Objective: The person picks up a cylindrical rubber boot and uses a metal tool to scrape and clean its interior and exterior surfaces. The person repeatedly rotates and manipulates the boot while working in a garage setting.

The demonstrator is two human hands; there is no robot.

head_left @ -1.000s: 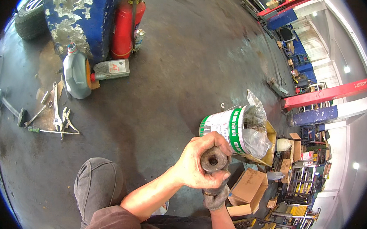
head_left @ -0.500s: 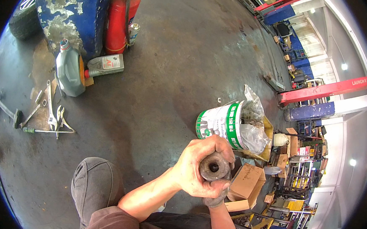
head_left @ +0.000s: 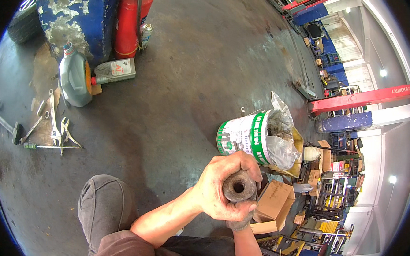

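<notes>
Here, taking clock positions from the centre of the head view, locate the dark, thick-walled cylindrical part point(head_left: 248, 191) at five o'clock, held above the floor point(head_left: 179, 82). Note the round opening at its near end, facing the camera. At the same position, on the inward side, observe the left hand point(head_left: 216, 186), curled around the part and closed on it, fingers over the top and thumb underneath. Between five and six o'clock, see the right hand point(head_left: 241, 223), largely concealed behind the left hand and the part; cannot tell its grip. Between three and four o'clock, find the white pail point(head_left: 237, 134) with green bands and clear plastic point(head_left: 282, 151) at its mouth. Farther out near five o'clock, identify the cardboard box point(head_left: 271, 201). At nine o'clock, note the hammer point(head_left: 5, 122), adjustable wrench point(head_left: 53, 118), pliers point(head_left: 64, 128) and green-handled screwdriver point(head_left: 30, 145), grouped on the floor. At ten o'clock, find the grey jug point(head_left: 74, 79) just beside the red-capped bottle point(head_left: 112, 71). At eleven o'clock, see the red cylinder point(head_left: 126, 32).
</notes>
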